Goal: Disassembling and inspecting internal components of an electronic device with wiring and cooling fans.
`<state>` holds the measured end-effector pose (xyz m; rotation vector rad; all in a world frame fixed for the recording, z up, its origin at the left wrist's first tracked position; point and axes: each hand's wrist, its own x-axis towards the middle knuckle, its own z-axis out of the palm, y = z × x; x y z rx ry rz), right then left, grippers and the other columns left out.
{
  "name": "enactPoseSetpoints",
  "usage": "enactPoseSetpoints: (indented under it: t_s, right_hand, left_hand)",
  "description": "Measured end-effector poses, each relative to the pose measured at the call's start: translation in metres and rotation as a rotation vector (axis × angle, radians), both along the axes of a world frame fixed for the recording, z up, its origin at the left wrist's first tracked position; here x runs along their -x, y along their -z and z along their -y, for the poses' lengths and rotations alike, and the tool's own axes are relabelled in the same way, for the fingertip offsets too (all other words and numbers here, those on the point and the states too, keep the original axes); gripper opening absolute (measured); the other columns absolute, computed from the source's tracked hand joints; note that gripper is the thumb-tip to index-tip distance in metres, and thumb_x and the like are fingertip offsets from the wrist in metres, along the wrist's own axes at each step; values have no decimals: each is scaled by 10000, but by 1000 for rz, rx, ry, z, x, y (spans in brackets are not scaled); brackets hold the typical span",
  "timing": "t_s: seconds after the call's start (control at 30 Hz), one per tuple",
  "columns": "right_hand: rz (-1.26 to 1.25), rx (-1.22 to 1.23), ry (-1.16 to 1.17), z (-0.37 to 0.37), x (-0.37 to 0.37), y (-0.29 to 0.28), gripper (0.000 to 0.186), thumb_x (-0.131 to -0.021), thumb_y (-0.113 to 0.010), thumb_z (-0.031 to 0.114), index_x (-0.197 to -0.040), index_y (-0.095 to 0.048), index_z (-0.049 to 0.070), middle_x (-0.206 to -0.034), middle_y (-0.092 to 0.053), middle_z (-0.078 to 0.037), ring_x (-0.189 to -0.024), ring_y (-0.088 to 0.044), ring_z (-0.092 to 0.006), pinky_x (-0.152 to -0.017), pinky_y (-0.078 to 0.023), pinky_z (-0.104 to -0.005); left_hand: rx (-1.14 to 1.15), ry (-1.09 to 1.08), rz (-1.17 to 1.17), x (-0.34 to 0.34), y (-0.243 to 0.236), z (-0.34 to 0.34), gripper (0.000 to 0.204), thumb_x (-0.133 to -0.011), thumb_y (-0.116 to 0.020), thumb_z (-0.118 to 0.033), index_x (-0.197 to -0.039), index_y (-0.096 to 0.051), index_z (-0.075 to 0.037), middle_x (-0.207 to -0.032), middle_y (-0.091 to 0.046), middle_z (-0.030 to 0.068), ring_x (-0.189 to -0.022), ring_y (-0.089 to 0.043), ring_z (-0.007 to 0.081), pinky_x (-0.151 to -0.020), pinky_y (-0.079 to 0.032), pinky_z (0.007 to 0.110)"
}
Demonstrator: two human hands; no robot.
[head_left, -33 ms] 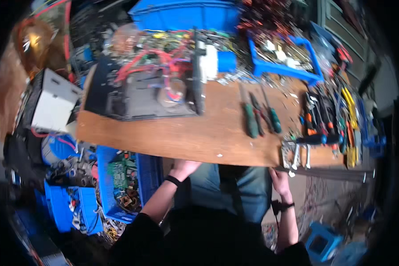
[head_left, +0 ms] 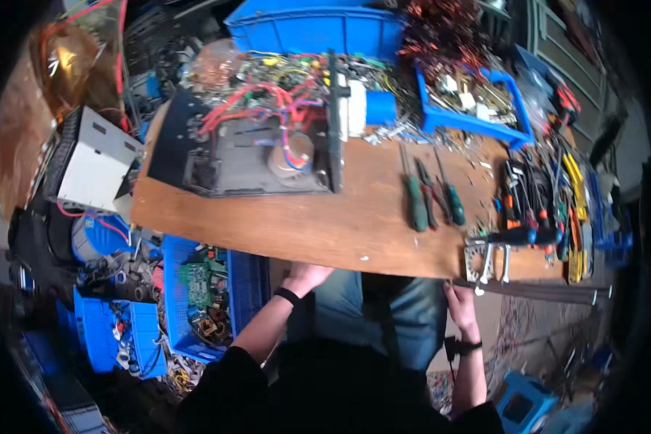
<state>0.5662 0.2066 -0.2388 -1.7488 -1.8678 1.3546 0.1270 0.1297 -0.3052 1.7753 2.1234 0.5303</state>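
Observation:
My left hand is at the front edge of the wooden table, its fingers hidden beneath the tabletop. On the other side of my knees, my right hand is raised against the same edge, near its right end. Its thumb and fingers look curled in; whatever they hold is hidden. Above the left hand, a black panel casing with red and blue wires and a round tan part lies on the table. Nearest the right hand are a perforated metal piece and a green-handled screwdriver, pliers and a second screwdriver.
Many hand tools crowd the table's right end. A blue tray of metal bits and a large blue bin stand behind. Left below is a blue crate with circuit boards. A blue stool-like object sits on the floor at right.
The whole view has shifted slightly, so the table and tools appear a little farther right and lower. Both hands remain at the table's front edge.

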Motion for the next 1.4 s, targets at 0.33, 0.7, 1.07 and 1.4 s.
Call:
enactPoseSetpoints:
  t_s: [0.33, 0.7, 1.07, 1.4]
  right_hand:
    - [228, -270, -220, 22, 38, -29, 226, -1000, -692, 222, -887, -633, 35, -792, -664, -205, -745, -667, -448, -636, -502, -496]
    - [-14, -171, -568, 49, 153, -165, 283, -908, -775, 120, -1148, -677, 6, -1074, -734, -199, -990, -736, -383, -860, -589, -452]
    - [-284, -837, -171, -30, 273, -213, 302, -914, -822, 161, -862, -557, 26, -777, -614, -101, -637, -570, -224, -611, -474, -352]
    - [-89, -1036, -201, -71, 320, -221, 380, -949, -748, 298, -726, -547, 65, -633, -605, -131, -595, -650, -355, -563, -503, -453]
  left_hand:
    - [296, -51, 304, 1, -42, 1, 499, -1041, -551, -421, -1406, -627, -89, -1458, -629, 169, -1355, -559, 394, -1114, -457, 487]
    - [212, 281, 547, 30, -124, 77, 305, -1045, -645, -329, -967, -658, -34, -855, -680, 178, -800, -679, 394, -679, -510, 466]
    - [-785, -649, -167, 208, -283, 53, 338, -1053, -640, -185, -1317, -634, 26, -1062, -688, 100, -929, -646, 191, -803, -498, 341]
    - [-642, -623, -231, 210, -283, 25, 435, -1109, -556, -333, -845, -549, 13, -683, -494, 139, -618, -466, 242, -598, -376, 418]
